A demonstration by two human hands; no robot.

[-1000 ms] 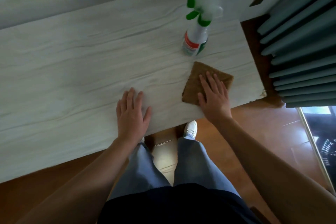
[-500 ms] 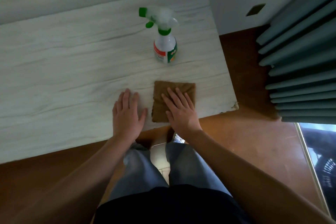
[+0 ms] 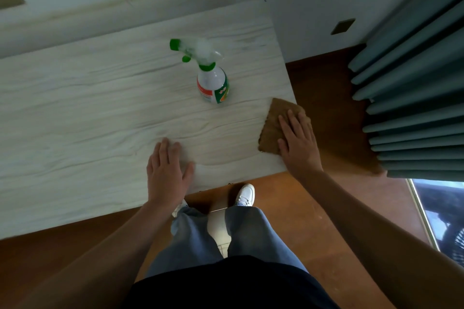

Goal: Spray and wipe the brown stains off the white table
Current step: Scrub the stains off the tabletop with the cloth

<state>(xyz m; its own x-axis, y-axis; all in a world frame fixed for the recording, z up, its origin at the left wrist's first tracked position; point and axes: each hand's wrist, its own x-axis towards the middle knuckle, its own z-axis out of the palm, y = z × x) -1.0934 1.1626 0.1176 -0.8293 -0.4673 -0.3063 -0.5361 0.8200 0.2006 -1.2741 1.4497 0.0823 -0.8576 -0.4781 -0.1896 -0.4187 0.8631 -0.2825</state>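
Observation:
The white wood-grain table [image 3: 88, 120] fills the left and middle of the view. A brown cloth [image 3: 272, 123] lies at the table's right edge, partly hanging over it. My right hand [image 3: 298, 143] presses flat on the cloth, fingers spread. My left hand [image 3: 167, 170] rests flat on the bare tabletop near the front edge, holding nothing. A white spray bottle [image 3: 213, 83] with a green nozzle and trigger stands upright behind and between my hands. I see no clear brown stain on the table surface.
Teal pleated curtains [image 3: 414, 83] hang at the right, close to the table's end. Brown wooden floor [image 3: 326, 208] lies below. My legs and white shoes [image 3: 244, 194] stand at the table's front edge. A white wall runs behind the table.
My right hand has slid the cloth away from my left hand to the table's right edge. The left hand and bottle stay in place; the camera shifted.

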